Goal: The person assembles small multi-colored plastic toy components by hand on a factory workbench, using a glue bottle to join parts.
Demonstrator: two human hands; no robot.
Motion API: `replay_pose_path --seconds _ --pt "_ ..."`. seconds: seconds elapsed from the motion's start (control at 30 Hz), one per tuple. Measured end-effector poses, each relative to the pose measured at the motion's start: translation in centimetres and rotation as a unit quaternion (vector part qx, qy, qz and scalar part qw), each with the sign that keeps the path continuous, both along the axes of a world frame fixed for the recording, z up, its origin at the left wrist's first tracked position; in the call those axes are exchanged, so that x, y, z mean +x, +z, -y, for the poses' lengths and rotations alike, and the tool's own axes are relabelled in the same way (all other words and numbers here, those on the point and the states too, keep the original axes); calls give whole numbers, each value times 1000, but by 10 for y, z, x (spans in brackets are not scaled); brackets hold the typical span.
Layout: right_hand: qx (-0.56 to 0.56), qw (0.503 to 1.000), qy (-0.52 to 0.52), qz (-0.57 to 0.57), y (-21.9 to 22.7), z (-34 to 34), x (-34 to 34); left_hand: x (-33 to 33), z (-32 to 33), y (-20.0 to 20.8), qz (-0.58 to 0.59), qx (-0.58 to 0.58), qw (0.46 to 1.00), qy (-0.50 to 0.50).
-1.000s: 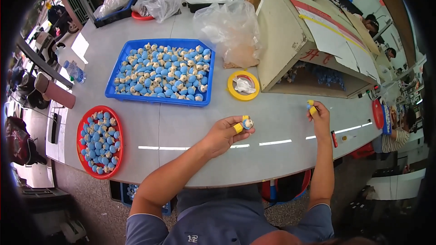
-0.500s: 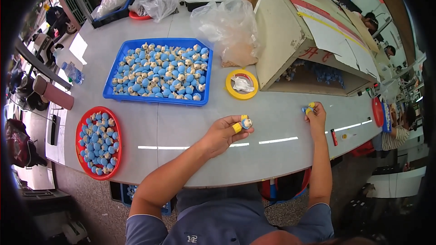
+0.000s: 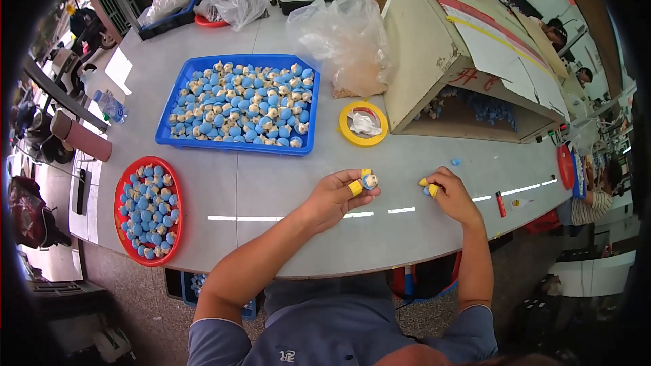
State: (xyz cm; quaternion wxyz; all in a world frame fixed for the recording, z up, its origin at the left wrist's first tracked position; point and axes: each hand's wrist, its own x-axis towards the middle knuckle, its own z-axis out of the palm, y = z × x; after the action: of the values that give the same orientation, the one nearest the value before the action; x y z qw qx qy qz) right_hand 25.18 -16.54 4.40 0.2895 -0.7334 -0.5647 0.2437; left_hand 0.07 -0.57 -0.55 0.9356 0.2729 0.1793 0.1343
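The left hand (image 3: 331, 200) grips a small figurine (image 3: 371, 181) between yellow-wrapped fingertips, its cream side turned up and toward the right hand (image 3: 453, 196) (roundish, so I can't tell a long axis), blue along its left edge. The right hand pinches a tiny blue piece (image 3: 426, 190). Just beyond it, a blue bit (image 3: 456, 161) lies on the tabletop (image 3: 285, 183); farther ahead of the left hand sits a blue tray (image 3: 234, 148) of similar figurines.

Blue-grey short-sleeved shirt (image 3: 339, 331), pale sleeve edging (image 3: 215, 319), white chest mark (image 3: 287, 356), yellow finger wraps (image 3: 355, 188)
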Motion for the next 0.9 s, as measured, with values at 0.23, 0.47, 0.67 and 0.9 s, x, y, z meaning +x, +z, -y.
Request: replay_pose_path --seconds 0.23,0.47,0.67,0.9 --pt "63 995 -44 56 -13 11 -10 1 0 -1 1 5 1000 -7" --pt "83 985 -23 149 -11 13 -23 0 0 1 -5 7 1000 -5" --pt "135 987 -53 -76 -14 -1 -36 0 1 -4 11 10 1000 -2" --pt "220 970 63 -83 18 -40 -75 0 3 1 28 7 1000 3"
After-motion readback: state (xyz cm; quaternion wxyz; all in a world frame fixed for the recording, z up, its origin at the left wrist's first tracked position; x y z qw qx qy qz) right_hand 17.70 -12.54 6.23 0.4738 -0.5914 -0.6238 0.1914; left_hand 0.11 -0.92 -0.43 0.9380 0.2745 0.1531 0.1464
